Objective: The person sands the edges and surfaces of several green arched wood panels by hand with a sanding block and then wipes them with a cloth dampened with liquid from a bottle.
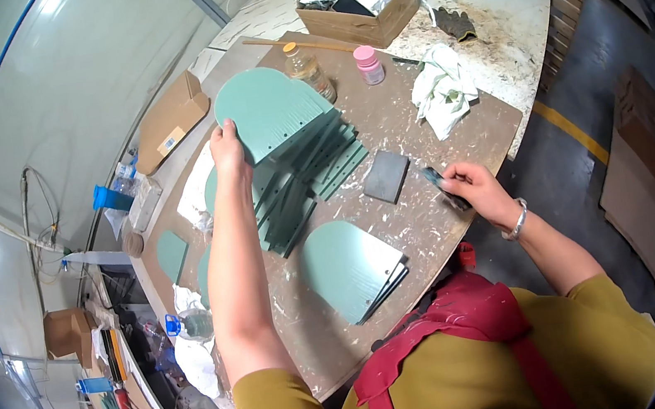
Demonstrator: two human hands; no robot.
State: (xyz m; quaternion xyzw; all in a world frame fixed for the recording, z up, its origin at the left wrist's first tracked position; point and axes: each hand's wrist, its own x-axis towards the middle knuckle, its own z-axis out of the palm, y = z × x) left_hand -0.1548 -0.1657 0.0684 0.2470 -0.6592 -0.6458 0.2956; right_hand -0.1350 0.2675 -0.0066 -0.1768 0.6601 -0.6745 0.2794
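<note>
Panel of pale green, rounded at its far end and dotted with small holes along its near edge, is in the left hand, which grips it by its left edge with the thumb lying on the upper face. The fingers beneath are mostly hidden. It sits ahead of that hand and to its right, above a fanned pile of green pieces; whether it touches them cannot be told. It is well apart from the right hand.

That right hand, near the right edge of the bench, has thumb and fingers closed around a small dark object, part of which is hidden by the grip. Just to the left of this hand lies a grey block, flat on the bench and untouched. Between the two forearms, close to the person, rests a short stack of similar green pieces with rounded ends, its layers slightly out of line.

Beyond the held panel stand a clear bottle with a yellow cap and a pink jar. A crumpled white cloth lies to the right of the jar.
</note>
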